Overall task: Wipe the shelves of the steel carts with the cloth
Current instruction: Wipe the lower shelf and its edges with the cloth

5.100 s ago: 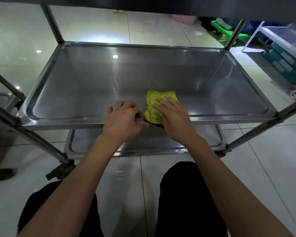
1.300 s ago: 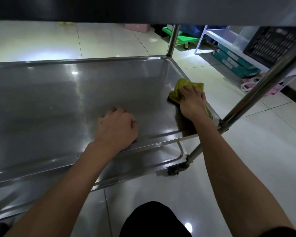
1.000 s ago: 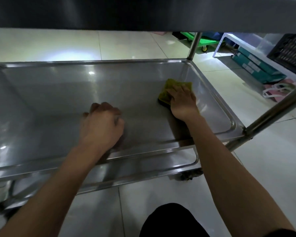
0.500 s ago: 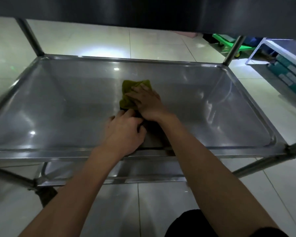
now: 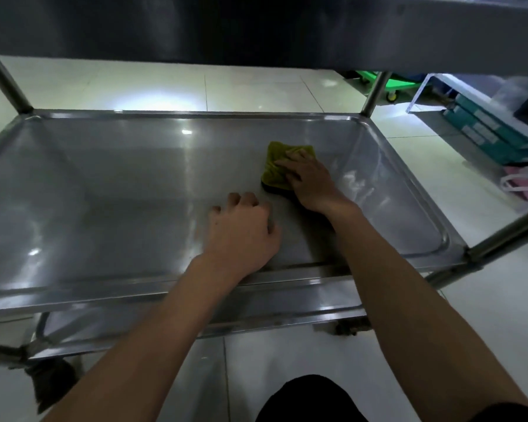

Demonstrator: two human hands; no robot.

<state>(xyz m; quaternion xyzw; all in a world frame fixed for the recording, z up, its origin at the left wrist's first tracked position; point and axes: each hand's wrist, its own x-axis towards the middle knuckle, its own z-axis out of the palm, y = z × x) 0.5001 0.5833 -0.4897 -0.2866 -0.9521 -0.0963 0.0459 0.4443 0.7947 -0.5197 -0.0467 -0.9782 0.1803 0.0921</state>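
Note:
The steel cart's middle shelf [image 5: 110, 190] fills the view, a shallow tray with a raised rim. A folded yellow-green cloth [image 5: 276, 164] lies on it, right of centre. My right hand [image 5: 310, 181] presses flat on the cloth with fingers spread, covering its right part. My left hand [image 5: 244, 236] rests on the shelf near the front rim, fingers loosely curled, holding nothing. A lower shelf [image 5: 256, 315] shows beneath the front rim.
The dark underside of the top shelf [image 5: 256, 25] hangs overhead. Cart posts [image 5: 375, 92] stand at the corners. To the right on the tiled floor stand a white rack with teal boxes [image 5: 485, 132], a pink bag [image 5: 525, 181] and a green dolly [image 5: 393, 85].
My right hand slid the cloth from the shelf's middle toward the right. My left hand stayed near the front rim, and the two hands moved apart.

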